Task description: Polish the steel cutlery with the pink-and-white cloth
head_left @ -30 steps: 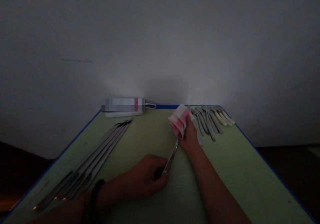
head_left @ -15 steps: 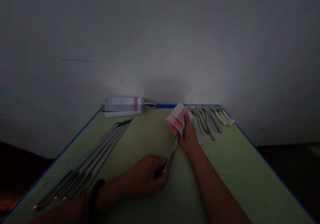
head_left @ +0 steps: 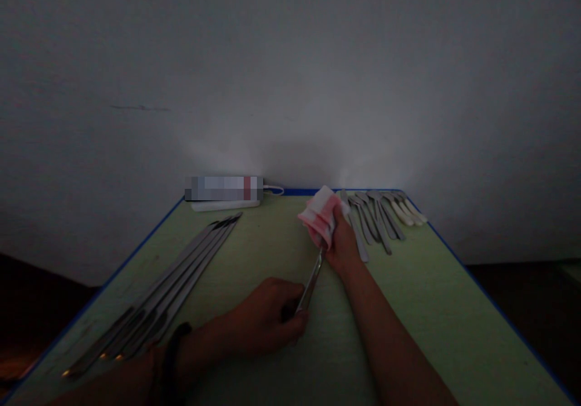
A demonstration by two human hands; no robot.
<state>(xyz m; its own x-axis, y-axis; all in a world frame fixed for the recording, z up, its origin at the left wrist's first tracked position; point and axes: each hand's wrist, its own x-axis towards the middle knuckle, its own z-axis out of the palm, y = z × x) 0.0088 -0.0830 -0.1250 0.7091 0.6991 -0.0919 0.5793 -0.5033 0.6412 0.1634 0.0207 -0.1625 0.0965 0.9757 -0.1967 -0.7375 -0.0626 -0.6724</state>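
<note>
My left hand (head_left: 276,312) is closed around the near end of a slim metal utensil (head_left: 312,282) that slants up and away over the table. My right hand (head_left: 342,242) grips a pink and white cloth (head_left: 321,212) wrapped around the utensil's far end. That end is hidden inside the cloth, so I cannot tell what kind of cutlery it is. Just beyond my right hand lies a row of spoons and other metal cutlery (head_left: 374,215), some with white handles (head_left: 406,212).
Several long metal utensils with gold-coloured ends (head_left: 163,291) lie side by side on the left of the pale green table (head_left: 436,309). A white box-like object (head_left: 226,205), partly blurred out, sits at the back left with a white cable (head_left: 275,189). Behind stands a wall (head_left: 290,79).
Almost nothing differs. The cloth has shifted very slightly left; both hands keep their hold on the utensil and the cloth.
</note>
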